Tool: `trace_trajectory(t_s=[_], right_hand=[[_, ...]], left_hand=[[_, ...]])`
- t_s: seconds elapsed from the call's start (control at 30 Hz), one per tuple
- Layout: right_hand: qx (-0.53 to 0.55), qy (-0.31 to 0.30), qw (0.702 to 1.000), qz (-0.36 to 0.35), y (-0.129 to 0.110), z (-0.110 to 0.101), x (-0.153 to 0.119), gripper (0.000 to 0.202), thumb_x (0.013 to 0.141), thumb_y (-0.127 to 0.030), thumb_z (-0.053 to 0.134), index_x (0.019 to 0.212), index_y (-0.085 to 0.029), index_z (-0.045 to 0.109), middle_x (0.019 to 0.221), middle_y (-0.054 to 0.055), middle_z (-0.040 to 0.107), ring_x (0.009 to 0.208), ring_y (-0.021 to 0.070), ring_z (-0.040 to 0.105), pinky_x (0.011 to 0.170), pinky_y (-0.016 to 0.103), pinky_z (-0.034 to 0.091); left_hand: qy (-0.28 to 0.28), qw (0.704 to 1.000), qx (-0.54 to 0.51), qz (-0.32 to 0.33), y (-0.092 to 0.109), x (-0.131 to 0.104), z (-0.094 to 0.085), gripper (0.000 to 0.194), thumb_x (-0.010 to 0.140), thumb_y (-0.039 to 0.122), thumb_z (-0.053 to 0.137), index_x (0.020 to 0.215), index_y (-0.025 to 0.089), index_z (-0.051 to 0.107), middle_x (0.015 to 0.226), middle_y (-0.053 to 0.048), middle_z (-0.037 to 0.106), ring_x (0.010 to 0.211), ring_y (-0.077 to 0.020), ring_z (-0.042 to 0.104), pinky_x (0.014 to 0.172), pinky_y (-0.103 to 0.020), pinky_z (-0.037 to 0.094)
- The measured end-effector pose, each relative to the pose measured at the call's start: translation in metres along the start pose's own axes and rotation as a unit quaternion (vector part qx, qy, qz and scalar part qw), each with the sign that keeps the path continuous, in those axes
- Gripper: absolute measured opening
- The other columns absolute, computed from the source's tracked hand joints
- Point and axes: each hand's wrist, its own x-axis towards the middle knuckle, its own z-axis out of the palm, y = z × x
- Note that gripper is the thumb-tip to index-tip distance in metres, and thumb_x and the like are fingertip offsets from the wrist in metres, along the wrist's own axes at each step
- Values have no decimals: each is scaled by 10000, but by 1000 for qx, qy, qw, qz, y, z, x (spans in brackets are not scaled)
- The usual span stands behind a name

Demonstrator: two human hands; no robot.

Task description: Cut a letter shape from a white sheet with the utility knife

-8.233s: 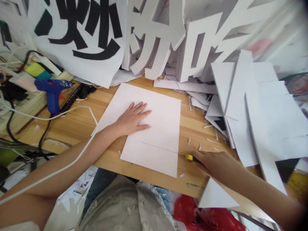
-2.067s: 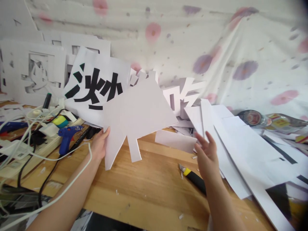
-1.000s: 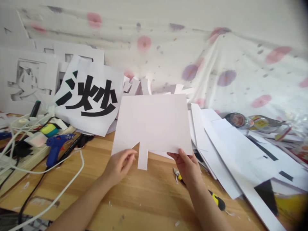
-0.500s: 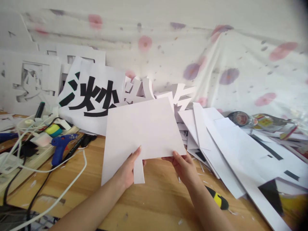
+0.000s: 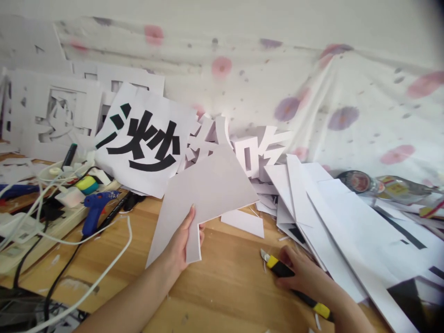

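A white board (image 5: 208, 185) with a notched lower edge is tilted up in my left hand (image 5: 183, 240); thumb in front, fingers behind its narrow tab. To the right, my right hand (image 5: 298, 268) has its fingers closed around a yellow and black utility knife (image 5: 279, 268), which lies close to the wooden table (image 5: 222, 286). The knife's metal tip points up and left. Behind the board stands a white sheet (image 5: 187, 120) with large black characters. White cut-out characters (image 5: 249, 155) stand beside it.
A blue glue gun (image 5: 95, 208), a power strip (image 5: 65, 226) and looping white cables are at the left. White boards (image 5: 333, 217) pile up at the right, near a clear bottle (image 5: 398, 185). A small white piece (image 5: 243, 223) lies behind the held board.
My right hand has let go of the board, moved down and right, and taken hold of the knife. The board has tilted in my left hand. The view has shifted slightly.
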Motion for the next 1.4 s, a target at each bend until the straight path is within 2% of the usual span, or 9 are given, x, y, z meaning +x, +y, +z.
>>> trace_trajectory(t_s=[0.13,0.23,0.33,0.43,0.5,0.67,0.9,1.23,1.4], right_hand=[[50,-7,999,-14,-7,-3,-4,221,641,-384,670,734,-218,558,733,9,619,667,196,559,589,295,414],[164,-38,982,-86,-23,-17,-11,223,728,-355,631,921,-244,622,890,39,641,815,223,588,712,332,453],[324,-6,931,-165,-47,-27,-17,328,799,-366,566,1108,-258,590,1052,77,606,998,246,549,836,363,438],[500,33,850,-159,-76,-29,-14,360,890,-436,369,1144,-259,552,962,74,611,861,217,577,702,348,477],[542,66,819,-176,-94,-27,-5,358,893,-470,337,1065,-251,563,837,50,601,717,183,558,620,321,468],[445,178,846,-233,-114,-18,18,231,866,-436,450,835,-219,523,647,2,564,518,115,469,448,230,376],[392,248,852,-241,-110,-11,29,166,870,-366,458,847,-213,517,650,-5,570,497,100,459,439,224,376],[354,243,868,-249,-103,-5,36,137,843,-340,493,827,-214,543,634,-10,570,520,114,510,498,247,415],[384,264,853,-236,-102,-3,35,132,863,-336,469,849,-219,529,662,-9,577,516,102,478,468,225,391]], left_hand=[[-23,999,-38,-26,-6,-1,1,305,802,448,572,886,159,527,560,47,426,386,-15,425,377,-88,413],[-9,998,-43,-49,-8,-1,2,280,783,406,617,861,157,515,546,57,414,380,-19,435,360,-89,403],[9,997,-52,-57,-10,0,2,267,770,377,641,848,154,516,537,60,411,378,-24,444,359,-95,410],[15,997,-42,-58,-11,1,-1,272,756,378,654,815,150,519,522,61,406,361,-28,432,338,-102,401],[13,997,-27,-65,-12,0,-3,289,746,393,659,812,147,523,530,52,428,364,-35,445,323,-107,391],[21,997,-15,-72,-12,-2,-10,287,769,410,630,791,154,501,519,60,416,347,-31,430,306,-104,369],[-2,997,32,-70,-13,1,-15,311,779,448,601,760,163,478,503,69,398,312,-30,381,274,-123,333],[-28,997,59,-52,-15,0,-16,287,804,440,571,816,156,530,492,65,387,310,-26,343,269,-118,283],[-24,996,59,-61,-14,-1,-15,293,792,438,588,789,152,521,502,57,397,323,-26,344,275,-124,275]])
